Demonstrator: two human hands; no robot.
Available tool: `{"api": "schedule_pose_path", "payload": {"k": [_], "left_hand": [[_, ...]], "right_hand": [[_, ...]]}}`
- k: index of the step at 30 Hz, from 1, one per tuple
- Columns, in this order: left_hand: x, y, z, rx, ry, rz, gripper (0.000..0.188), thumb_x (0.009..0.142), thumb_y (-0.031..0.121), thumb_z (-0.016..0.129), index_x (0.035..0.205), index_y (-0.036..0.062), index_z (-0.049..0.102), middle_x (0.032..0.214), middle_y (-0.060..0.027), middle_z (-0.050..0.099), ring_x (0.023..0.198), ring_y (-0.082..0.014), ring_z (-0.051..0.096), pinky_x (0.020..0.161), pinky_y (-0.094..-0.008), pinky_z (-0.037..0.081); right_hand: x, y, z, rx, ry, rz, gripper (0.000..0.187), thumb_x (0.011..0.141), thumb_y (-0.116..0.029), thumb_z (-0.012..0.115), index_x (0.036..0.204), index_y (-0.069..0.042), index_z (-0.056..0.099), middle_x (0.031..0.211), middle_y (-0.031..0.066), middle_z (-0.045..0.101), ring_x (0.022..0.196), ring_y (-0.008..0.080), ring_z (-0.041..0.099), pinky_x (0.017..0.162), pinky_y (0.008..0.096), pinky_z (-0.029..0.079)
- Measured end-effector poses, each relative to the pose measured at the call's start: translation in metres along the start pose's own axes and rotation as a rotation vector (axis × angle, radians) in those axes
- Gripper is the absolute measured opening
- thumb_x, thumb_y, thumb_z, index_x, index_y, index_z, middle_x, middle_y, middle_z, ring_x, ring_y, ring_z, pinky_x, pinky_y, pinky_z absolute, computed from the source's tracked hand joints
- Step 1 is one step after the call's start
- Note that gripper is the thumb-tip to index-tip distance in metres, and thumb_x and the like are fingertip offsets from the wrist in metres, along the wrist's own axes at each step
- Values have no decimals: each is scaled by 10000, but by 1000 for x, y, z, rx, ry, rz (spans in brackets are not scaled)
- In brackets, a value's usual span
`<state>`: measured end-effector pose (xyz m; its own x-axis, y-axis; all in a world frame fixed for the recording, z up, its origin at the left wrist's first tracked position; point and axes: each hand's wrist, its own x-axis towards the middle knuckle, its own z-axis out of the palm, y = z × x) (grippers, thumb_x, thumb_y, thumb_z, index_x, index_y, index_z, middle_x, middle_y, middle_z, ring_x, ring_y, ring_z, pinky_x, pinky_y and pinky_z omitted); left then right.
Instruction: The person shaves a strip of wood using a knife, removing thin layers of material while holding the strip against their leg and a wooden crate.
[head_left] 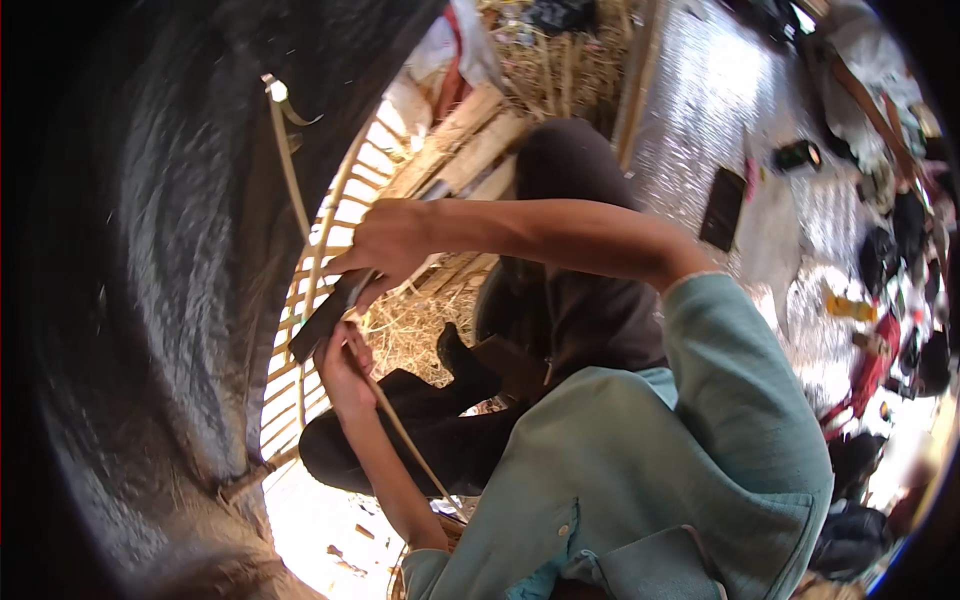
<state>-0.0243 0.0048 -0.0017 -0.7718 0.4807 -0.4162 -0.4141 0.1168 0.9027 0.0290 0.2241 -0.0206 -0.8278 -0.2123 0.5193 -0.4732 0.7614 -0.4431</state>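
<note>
My right hand (392, 243) is closed round a knife whose broad dark blade (322, 325) points down and left. The end of its handle shows above my wrist. Just below the blade, my left hand (347, 372) grips a thin, pale strip that looks like bamboo (405, 435). One length of the strip runs from that hand down toward my lap. Another pale strip (287, 160) rises at the upper left and has a curled sliver at its tip. Whether the two are one piece is hidden around the blade and fingers.
Black plastic sheeting (180, 250) hangs at the left beside a slatted screen (285, 375). Straw (405, 330) and wooden planks (465, 135) lie beyond my hands. At the right, a phone-like dark rectangle (722, 208) and a dark can (797, 157) rest on silvery sheeting (700, 90).
</note>
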Motion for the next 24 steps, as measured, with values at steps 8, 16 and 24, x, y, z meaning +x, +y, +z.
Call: {"api": "schedule_pose_path", "payload": {"k": [8, 16, 24], "left_hand": [[-2, -6, 3, 26, -46, 29, 241, 871, 112, 523, 1084, 0, 515, 682, -23, 522, 460, -89, 477, 392, -214, 383], [-5, -8, -2, 77, -98, 18, 214, 916, 191, 473, 1046, 35, 541, 616, 15, 444, 403, -49, 383, 350, -201, 298], [-11, 6, 20, 1, -206, 16, 349, 941, 243, 368, 1116, -41, 473, 622, 27, 362, 391, -29, 301, 337, -176, 256]], "right_hand": [[6, -5, -4, -40, -147, 316, 509, 793, -545, 523, 1007, -84, 525, 545, 155, 561, 554, 368, 587, 508, 452, 457], [5, -1, -2, -155, -165, 53, 496, 798, -539, 519, 961, -71, 539, 559, 145, 570, 548, 343, 594, 506, 449, 461], [27, 67, -27, 24, 107, 675, 536, 844, -532, 453, 897, -15, 583, 542, 181, 563, 582, 356, 607, 522, 435, 460]]}}
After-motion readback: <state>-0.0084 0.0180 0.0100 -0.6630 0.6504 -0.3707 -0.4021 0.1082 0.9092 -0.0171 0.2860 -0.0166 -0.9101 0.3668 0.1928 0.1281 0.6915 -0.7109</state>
